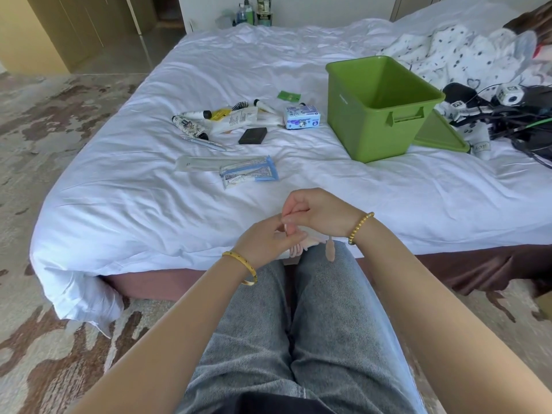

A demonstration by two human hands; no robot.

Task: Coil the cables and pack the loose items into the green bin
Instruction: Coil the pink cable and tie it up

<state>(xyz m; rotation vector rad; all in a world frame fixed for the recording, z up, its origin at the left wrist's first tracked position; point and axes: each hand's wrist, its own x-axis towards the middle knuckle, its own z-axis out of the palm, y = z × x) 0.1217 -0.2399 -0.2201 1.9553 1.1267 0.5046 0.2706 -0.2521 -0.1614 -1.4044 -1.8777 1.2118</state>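
A pale pink cable (301, 248) is bunched in loops between my hands, over my knees at the bed's near edge. My left hand (265, 242) grips the loops. My right hand (313, 212) pinches the cable from above, and its plug end (330, 251) dangles below my right wrist. The green bin (379, 115) stands open on the bed to the right, and I see nothing inside it. Loose items lie left of it: tubes (191, 124), a black case (253, 135), a blue-white packet (302, 116), sealed flat packs (239, 170) and a green card (288, 96).
The bin's green lid (439, 135) lies flat against its right side. Black cables and camera gear (507, 115) are heaped at the bed's right edge. A spotted blanket (448, 52) lies behind. Bottles (254, 10) stand beyond the bed. Patterned carpet (59, 115) covers the floor.
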